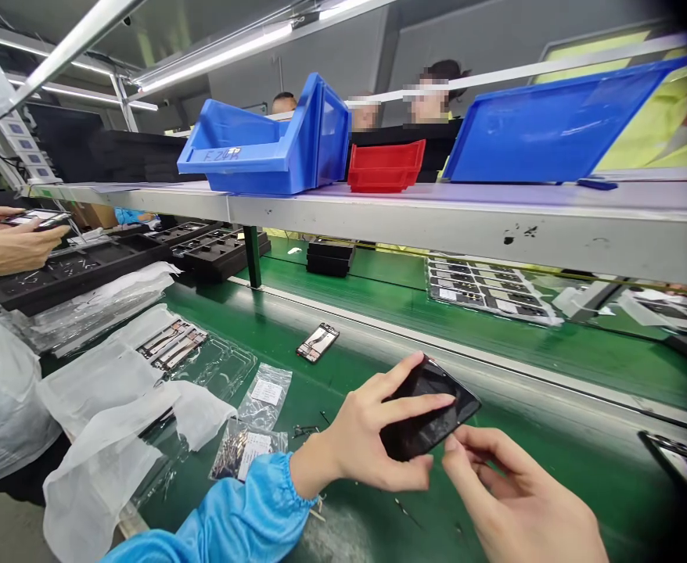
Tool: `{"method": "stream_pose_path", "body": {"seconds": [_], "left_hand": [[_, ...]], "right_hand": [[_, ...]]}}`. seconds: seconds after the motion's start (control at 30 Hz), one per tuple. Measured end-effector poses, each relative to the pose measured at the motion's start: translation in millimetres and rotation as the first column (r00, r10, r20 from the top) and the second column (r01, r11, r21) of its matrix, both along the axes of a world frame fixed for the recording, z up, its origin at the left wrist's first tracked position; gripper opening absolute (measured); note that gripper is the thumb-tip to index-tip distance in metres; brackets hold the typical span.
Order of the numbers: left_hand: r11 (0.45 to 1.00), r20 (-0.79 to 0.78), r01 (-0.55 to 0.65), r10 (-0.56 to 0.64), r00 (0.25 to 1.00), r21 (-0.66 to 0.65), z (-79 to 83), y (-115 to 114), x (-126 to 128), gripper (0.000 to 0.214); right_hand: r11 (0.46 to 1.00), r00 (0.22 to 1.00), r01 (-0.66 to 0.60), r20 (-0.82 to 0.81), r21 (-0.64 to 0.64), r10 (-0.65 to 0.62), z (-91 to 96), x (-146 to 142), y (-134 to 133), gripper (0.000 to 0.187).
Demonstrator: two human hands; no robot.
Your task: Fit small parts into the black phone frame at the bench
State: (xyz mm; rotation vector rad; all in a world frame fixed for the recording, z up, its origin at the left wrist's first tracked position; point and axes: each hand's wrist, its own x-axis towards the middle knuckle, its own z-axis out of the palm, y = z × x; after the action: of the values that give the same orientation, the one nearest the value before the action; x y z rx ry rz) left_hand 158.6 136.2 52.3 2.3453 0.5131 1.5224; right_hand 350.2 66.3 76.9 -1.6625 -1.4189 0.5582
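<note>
An electronics assembly line is being shown: a green conveyor surface (379,313) is being flanked by component trays (73,270), blue bins (261,148) are being kept on a metal shelf (437,215), and phone parts (318,342) are being laid out under strip lighting (220,55).

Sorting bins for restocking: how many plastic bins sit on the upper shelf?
3. A blue bin on the shelf's left, a small red bin beside it, and a large tilted blue bin on the right. More may sit beyond the frame's edges.

handwritten marking on blue bin (249,148), too faint to read
</note>
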Motion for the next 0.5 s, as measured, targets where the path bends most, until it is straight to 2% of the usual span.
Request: {"method": "stream_pose_path", "body": {"seconds": [0.13,0.3,0.5], "left_hand": [[0.999,0.093,0.042,-0.041,0.995,-0.013,4.0,-5.5,3.0,0.080],[0.991,0.117,0.075,-0.062,0.991,-0.106,6.6,-12.1,4.5,0.082],[0.970,0.134,0.117,-0.090,0.987,-0.214,4.3,-15.1,7.8,0.081]], "right_hand": [[0.998,1.000,0.021,0.016,0.059,-0.022,5.4,-10.2,-0.8,0.040],[0.981,0.999,0.007,0.045,0.194,-0.016,16.3,-22.9,-3.4,0.030],[0.978,0.997,-0.033,0.072,0.206,0.019,12.8,-23.3,1.5,0.026]]}}
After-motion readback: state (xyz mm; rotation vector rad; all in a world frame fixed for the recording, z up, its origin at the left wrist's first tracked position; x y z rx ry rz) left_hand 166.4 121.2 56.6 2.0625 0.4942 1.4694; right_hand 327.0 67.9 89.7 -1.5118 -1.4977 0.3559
